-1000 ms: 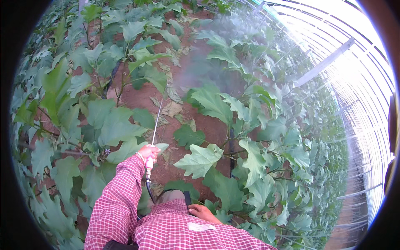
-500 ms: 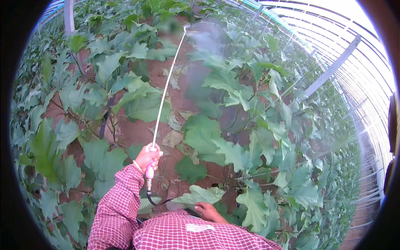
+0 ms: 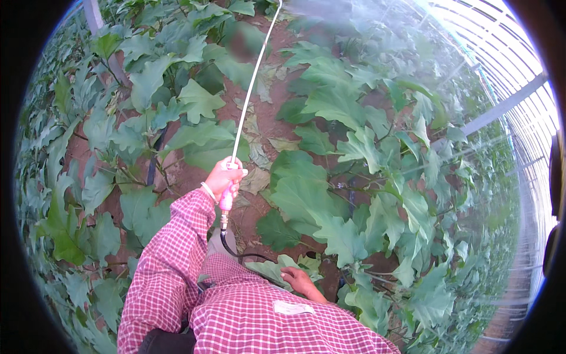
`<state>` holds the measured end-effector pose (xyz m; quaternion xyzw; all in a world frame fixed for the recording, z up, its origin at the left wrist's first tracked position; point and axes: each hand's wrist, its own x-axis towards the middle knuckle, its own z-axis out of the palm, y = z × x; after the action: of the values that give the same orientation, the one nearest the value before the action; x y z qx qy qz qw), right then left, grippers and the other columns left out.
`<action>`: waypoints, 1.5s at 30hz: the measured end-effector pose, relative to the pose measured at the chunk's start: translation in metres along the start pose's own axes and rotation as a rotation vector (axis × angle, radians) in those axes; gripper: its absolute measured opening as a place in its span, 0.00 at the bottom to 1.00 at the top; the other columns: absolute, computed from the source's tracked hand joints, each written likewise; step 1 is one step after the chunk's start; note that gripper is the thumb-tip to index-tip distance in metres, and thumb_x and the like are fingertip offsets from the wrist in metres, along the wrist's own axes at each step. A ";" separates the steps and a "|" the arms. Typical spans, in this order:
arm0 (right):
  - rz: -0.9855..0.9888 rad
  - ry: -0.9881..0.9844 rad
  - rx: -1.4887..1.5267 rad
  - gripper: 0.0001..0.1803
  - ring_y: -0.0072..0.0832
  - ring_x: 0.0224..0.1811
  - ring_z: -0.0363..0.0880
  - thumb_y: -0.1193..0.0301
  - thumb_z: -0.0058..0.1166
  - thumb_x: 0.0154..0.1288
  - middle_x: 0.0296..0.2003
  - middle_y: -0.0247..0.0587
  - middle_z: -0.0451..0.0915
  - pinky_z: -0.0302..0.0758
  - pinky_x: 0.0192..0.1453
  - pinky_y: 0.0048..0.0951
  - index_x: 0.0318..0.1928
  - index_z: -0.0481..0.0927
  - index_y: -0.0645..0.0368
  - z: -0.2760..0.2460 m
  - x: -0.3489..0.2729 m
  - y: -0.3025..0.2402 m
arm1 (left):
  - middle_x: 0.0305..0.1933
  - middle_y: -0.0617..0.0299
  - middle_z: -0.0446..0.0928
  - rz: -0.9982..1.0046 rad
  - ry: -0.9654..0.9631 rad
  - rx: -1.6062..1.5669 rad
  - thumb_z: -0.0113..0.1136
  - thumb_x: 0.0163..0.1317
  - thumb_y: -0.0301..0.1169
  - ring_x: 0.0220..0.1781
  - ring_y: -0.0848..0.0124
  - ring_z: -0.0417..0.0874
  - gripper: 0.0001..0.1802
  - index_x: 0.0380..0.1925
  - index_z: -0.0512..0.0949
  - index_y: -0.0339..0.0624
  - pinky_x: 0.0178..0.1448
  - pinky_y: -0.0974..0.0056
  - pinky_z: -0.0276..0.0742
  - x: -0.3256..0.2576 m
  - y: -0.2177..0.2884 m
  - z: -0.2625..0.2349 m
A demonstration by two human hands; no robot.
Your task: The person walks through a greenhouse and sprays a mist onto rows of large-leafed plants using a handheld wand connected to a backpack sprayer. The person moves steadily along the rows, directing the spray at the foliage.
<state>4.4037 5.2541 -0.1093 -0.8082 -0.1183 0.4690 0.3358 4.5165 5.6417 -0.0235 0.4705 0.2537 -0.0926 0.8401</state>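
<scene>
- Spray lance, a long thin white rod [image 3: 250, 88] with a pink handle, runs from the left hand up and slightly rightward to the top edge of the view, its tip lost in a pale mist over the leaves.
- Left hand [image 3: 224, 177] is closed in a full fist around the pink handle, fingers wrapped tight, arm in a red-and-white checked sleeve [image 3: 171, 253] stretched forward.
- Long axis of the lance points away from the body, along the bare strip of reddish-brown soil [image 3: 265, 118] between the plant rows; the handle end is the near end, the nozzle the far one.
- Black hose [image 3: 236, 251] drops from the bottom of the handle and curves rightward toward the right hand.
- Right hand [image 3: 298, 280] sits low by the waist, well apart from the lance, fingers loosely spread against a broad green lobed leaf [image 3: 271, 271]; whether it grips the hose I cannot tell.
- Left hand is clearly the nearer one, already on the lance.
- Large-leaved green plants [image 3: 354, 194] crowd both sides, and the white arched frame of a greenhouse [image 3: 501, 106] curves along the right edge.
</scene>
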 end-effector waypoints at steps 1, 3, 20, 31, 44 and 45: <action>0.023 0.010 -0.007 0.21 0.35 0.45 0.80 0.59 0.53 0.63 0.43 0.46 0.81 0.74 0.48 0.33 0.51 0.77 0.59 -0.003 0.005 0.000 | 0.16 0.69 0.64 -0.038 0.008 -0.019 0.59 0.57 0.23 0.11 0.78 0.64 0.10 0.29 0.66 0.47 0.13 0.67 0.65 0.016 -0.003 -0.007; 0.069 0.036 -0.027 0.21 0.33 0.44 0.80 0.59 0.53 0.63 0.42 0.45 0.81 0.74 0.47 0.32 0.51 0.77 0.59 -0.012 0.016 -0.002 | 0.17 0.70 0.64 -0.124 0.020 -0.064 0.58 0.57 0.24 0.12 0.79 0.64 0.09 0.29 0.67 0.48 0.15 0.68 0.66 0.048 -0.009 -0.023; 0.268 0.095 -0.045 0.20 0.38 0.46 0.80 0.58 0.53 0.62 0.43 0.47 0.81 0.75 0.50 0.33 0.50 0.78 0.56 -0.104 0.188 -0.192 | 0.17 0.72 0.62 -0.396 -0.116 -0.313 0.56 0.60 0.26 0.13 0.81 0.63 0.09 0.27 0.65 0.50 0.17 0.67 0.67 0.245 0.077 -0.153; 0.223 0.084 -0.066 0.21 0.36 0.49 0.78 0.58 0.53 0.63 0.46 0.46 0.80 0.73 0.53 0.33 0.53 0.77 0.56 -0.168 0.271 -0.255 | 0.17 0.69 0.65 0.010 -0.269 -0.180 0.60 0.57 0.25 0.10 0.79 0.65 0.11 0.30 0.66 0.47 0.11 0.69 0.65 0.323 0.274 -0.097; 0.159 0.122 -0.085 0.20 0.39 0.47 0.79 0.59 0.52 0.63 0.45 0.48 0.80 0.74 0.51 0.36 0.51 0.78 0.56 -0.327 0.387 -0.287 | 0.16 0.69 0.64 -0.047 -0.088 -0.090 0.59 0.56 0.24 0.10 0.78 0.65 0.11 0.30 0.65 0.47 0.13 0.66 0.66 0.479 0.326 -0.061; 0.097 0.135 -0.114 0.20 0.39 0.46 0.79 0.59 0.53 0.63 0.44 0.48 0.80 0.74 0.51 0.35 0.50 0.78 0.56 -0.336 0.393 -0.280 | 0.17 0.68 0.64 -0.091 -0.067 -0.091 0.59 0.57 0.24 0.11 0.78 0.65 0.11 0.30 0.65 0.47 0.13 0.66 0.66 0.492 0.321 -0.062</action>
<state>4.9292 5.5168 -0.0806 -0.8606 -0.0825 0.4217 0.2734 5.0423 5.9078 -0.0637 0.4163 0.2506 -0.1349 0.8635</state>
